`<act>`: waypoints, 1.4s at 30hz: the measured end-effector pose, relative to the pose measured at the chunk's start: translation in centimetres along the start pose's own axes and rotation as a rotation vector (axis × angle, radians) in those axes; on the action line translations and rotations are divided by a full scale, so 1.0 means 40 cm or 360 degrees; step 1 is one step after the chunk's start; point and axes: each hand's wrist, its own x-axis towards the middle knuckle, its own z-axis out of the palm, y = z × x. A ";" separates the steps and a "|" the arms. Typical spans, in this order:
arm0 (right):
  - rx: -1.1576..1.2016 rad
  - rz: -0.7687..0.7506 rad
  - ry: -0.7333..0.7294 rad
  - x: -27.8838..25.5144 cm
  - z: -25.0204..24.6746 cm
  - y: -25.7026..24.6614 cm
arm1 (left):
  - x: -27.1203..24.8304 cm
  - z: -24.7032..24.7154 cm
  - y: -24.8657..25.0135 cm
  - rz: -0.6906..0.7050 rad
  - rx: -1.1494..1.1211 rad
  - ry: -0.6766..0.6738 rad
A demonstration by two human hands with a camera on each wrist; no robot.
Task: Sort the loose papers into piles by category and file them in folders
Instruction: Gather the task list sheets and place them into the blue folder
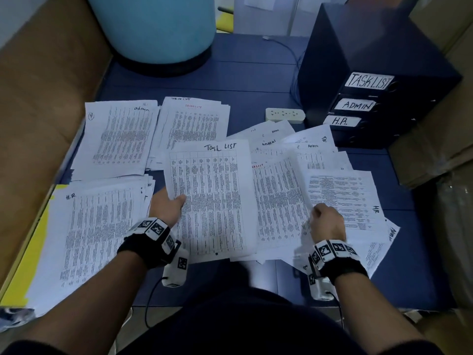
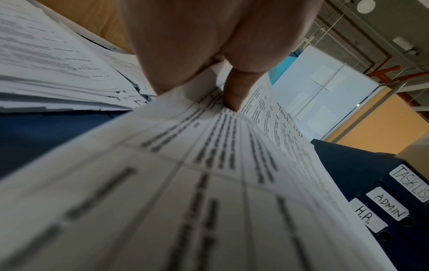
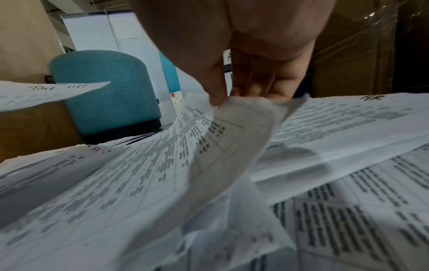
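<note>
**Both hands on paper beside the binders**

Left hand pinches the white printed sheet headed "Task List" at its left edge, thumb on top, fingers beneath. Right hand pinches the curled edge of a red-headed printed sheet, lifting it off the loose heap.

Landmark: the stack of dark blue binders labelled TASKLIST, ADMIN, H.R.. The held sheet hangs left of it, long axis running away from the person, heading at the far end. Left again lie the admin pile, tasklist pile and H.R. pile on the dark blue surface. A white power strip sits just beside the binders.

Blue table, probably; paper piles.
</note>
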 end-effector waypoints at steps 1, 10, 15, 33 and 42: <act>0.0022 -0.0001 0.0018 -0.001 -0.005 0.001 | -0.001 0.001 0.000 0.0001 0.0003 -0.0006; 0.0487 -0.0135 0.0301 -0.034 -0.077 -0.006 | -0.015 0.014 0.013 0.0042 -0.0018 -0.0063; 0.1027 -0.0175 0.0222 -0.044 -0.118 -0.065 | -0.017 0.032 0.032 0.0063 -0.0130 -0.0187; 0.0879 -0.0473 -0.0903 -0.098 -0.010 -0.306 | 0.037 -0.082 0.030 0.0167 -0.0489 0.0043; 0.0853 -0.0452 -0.0768 0.147 0.034 -0.595 | 0.126 -0.240 -0.040 -0.0126 -0.0794 -0.0062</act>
